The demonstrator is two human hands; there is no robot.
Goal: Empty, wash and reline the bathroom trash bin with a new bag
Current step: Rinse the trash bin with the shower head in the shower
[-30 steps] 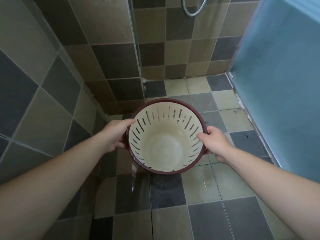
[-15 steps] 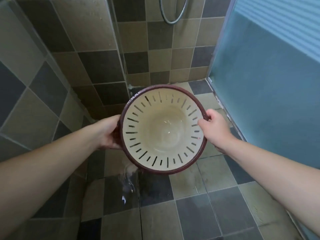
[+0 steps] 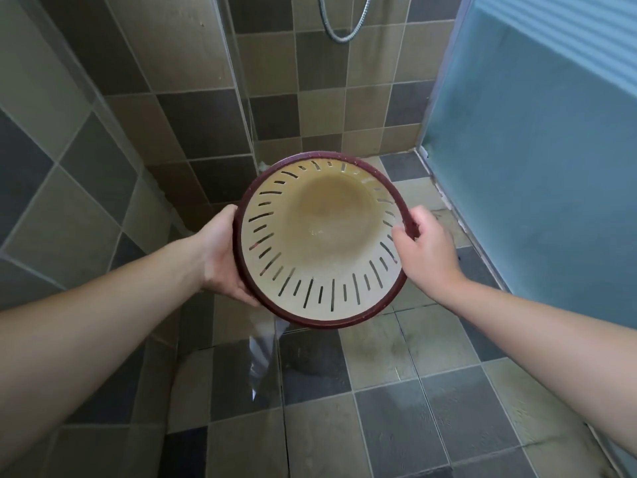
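I hold the round trash bin (image 3: 310,281), cream inside with slits in its wall and a dark red rim, in the air above the tiled floor, its mouth tipped toward me. The bin has no bag in it. A thin stream of water (image 3: 263,350) runs off its lower edge to the floor. My left hand (image 3: 222,257) grips the rim and outer wall on the left. My right hand (image 3: 425,251) grips the rim on the right, its fingers curled over the edge.
A tiled wall stands close on the left, with a glass partition (image 3: 238,84) running to the corner. A frosted blue door (image 3: 537,160) closes off the right. A metal shower hose (image 3: 341,25) hangs at the back wall. The floor tiles (image 3: 379,374) are wet.
The bin has been lifted and tipped further toward me, so its bottom now faces away. Water now spills from its lower edge. Both hands have kept their grip on the rim.
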